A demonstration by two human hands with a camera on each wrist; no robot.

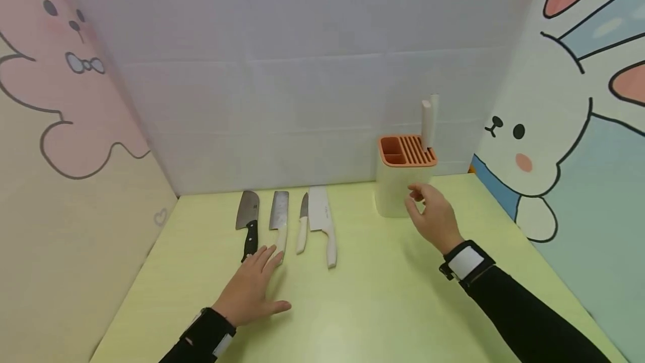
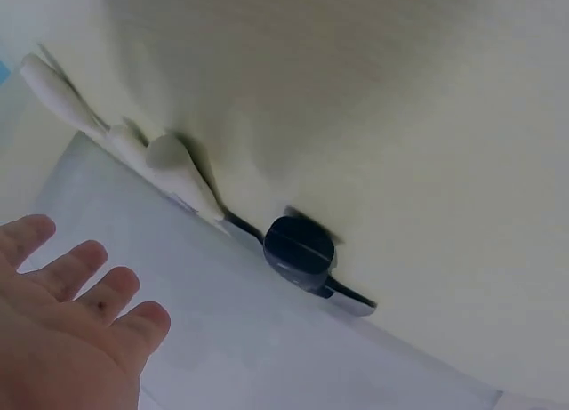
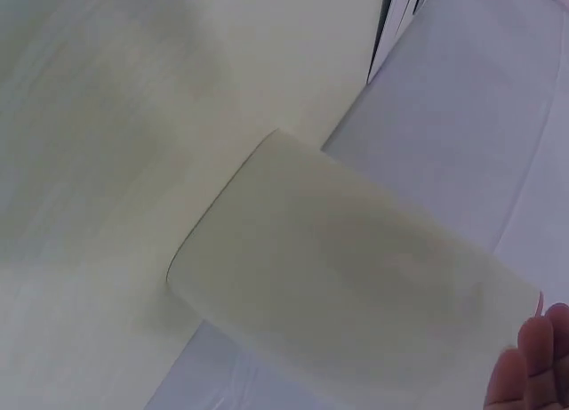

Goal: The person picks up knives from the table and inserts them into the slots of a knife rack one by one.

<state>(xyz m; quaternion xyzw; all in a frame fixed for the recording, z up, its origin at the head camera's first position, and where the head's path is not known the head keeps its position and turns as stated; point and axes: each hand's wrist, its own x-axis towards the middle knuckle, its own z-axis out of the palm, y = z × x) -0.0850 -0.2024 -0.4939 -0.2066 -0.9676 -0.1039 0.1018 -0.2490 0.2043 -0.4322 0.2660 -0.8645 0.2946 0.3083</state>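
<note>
My left hand is spread with its thumb out to the side, its fingertips overlapping the handle ends of a black-handled cleaver and a white-handled cleaver in the head view. In the left wrist view its fingers hold nothing. To the right lie a small white-handled paring knife and a broad white knife. My right hand, fingers loosely bent, hangs before a pale knife holder with an orange slotted top. Two whitish handles stand up from its slots.
The knives and holder are on a pale yellow table, near a whitish back wall. Side panels with cartoon animals enclose it: a pink one at left, a rabbit at right.
</note>
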